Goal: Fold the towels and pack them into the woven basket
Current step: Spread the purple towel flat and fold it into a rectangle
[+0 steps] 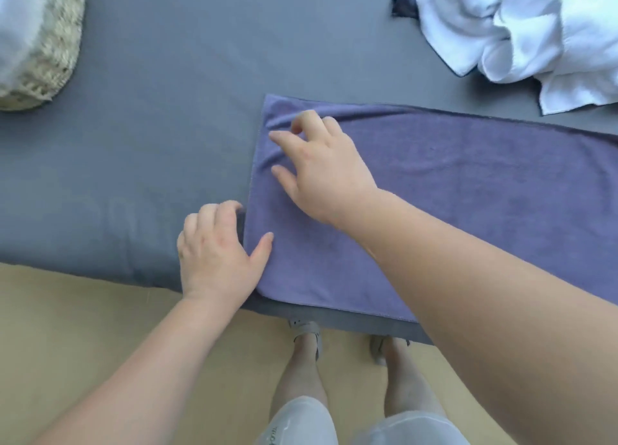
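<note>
**A:** Where's the basket from here?

**B:** Upper left of the frame. The woven basket (65,39) sits on the grey bed sheet (160,116) with something white already in it. It's well apart from the hands.

**A:** And the hands?

**B:** Both are at the left short end of the purple towel (468,197). The left hand (217,254) is low on that edge, with the fingers curled round the hem and the thumb laid on top, so it has hold of the cloth. The right hand (321,167) is higher up, near the far left corner. Its fingers are spread and a little bent, resting on the towel, and I see no cloth pinched between them.

**A:** Which way does the towel run?

**B:** It lies flat with its long side across the frame, running off the right edge. My guess is this end gets carried rightward over the rest, and both hands are placed for that.

**A:** More to do?

**B:** Yes, there's a heap of white towels (521,39) at upper right, still rumpled.

**A:** And the room?

**B:** The bed's edge is at the person's legs, with a tan floor (67,337) below and sandalled feet at the bottom.
</note>
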Available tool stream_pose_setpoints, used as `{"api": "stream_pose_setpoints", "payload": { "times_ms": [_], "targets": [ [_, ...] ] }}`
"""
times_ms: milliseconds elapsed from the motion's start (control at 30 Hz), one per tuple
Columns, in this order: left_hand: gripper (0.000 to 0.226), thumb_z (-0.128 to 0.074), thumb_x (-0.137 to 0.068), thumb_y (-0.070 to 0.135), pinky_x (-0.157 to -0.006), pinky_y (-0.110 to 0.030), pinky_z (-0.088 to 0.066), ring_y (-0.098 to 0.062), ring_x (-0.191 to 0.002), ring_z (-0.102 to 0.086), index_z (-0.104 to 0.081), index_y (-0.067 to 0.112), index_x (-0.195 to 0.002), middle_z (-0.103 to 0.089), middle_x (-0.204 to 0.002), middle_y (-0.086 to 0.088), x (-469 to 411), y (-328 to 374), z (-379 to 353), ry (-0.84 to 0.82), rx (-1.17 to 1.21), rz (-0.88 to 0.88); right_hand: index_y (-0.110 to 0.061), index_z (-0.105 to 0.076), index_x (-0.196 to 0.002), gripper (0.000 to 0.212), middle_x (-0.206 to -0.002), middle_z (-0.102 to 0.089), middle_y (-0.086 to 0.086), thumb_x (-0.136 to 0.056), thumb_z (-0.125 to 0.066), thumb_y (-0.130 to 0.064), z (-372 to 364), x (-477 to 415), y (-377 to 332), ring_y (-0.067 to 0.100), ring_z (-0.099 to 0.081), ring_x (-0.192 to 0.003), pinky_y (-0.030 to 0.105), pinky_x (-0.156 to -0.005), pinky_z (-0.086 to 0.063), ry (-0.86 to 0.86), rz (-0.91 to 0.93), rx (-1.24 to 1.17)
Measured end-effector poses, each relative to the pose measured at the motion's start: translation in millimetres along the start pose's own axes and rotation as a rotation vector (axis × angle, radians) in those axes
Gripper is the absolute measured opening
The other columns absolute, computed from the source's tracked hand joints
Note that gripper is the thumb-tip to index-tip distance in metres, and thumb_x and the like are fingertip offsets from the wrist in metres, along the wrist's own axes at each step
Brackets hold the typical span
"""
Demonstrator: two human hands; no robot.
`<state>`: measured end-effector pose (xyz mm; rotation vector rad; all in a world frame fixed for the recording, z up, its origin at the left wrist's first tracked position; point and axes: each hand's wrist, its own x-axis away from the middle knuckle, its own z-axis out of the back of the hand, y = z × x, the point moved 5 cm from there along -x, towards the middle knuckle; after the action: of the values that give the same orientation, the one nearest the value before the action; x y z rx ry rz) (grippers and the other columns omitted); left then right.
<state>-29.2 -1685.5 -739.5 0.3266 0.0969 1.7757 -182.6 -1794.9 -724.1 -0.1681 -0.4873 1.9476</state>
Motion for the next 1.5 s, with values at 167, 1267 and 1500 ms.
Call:
{"api": "stream_pose_setpoints", "payload": {
  "times_ms": [167,1267,1500],
  "targets": [
    [0.057,-0.069,-0.065,0.07,-0.069,-0.04,-0.043,-0.025,-0.076,-0.048,-0.05,0.019,-0.079,-0.052,-0.074,0.004,17,-18,-4,-0.122,-0.068,-0.01,-0.044,-0.026,-0.154,0.058,-0.145,-0.031,0.009,-0.099,-0.032,-0.063,-23,-49,-19,0.032,-0.035,-0.122,0.043,-0.1,-0.034,-0.301,-0.094,0.258],
    [0.02,-0.069,-0.074,0.025,-0.05,-0.033,-0.046,-0.018,-0.055,-0.05,-0.051,0.021,-0.07,-0.049,-0.056,0.007,67,159,-9,-0.251,0.437,-0.479,-0.014,-0.059,-0.136,0.042,-0.137,-0.061,-0.003,-0.098,-0.062,-0.031,81,75,115,-0.008,-0.06,-0.098,0.022,-0.088,-0.051,0.42,-0.513,-0.954],
    [0.015,-0.063,-0.074,0.029,-0.052,-0.036,-0.048,-0.022,-0.059,-0.051,-0.049,0.022,-0.073,-0.051,-0.058,0.006,99,249,-46,-0.372,0.387,-0.593,-0.022,-0.064,-0.131,0.045,-0.133,-0.065,-0.005,-0.09,-0.062,-0.039,106,137,197,0.011,-0.062,-0.117,0.041,-0.103,-0.05,0.452,-0.613,-1.02]
  ]
}}
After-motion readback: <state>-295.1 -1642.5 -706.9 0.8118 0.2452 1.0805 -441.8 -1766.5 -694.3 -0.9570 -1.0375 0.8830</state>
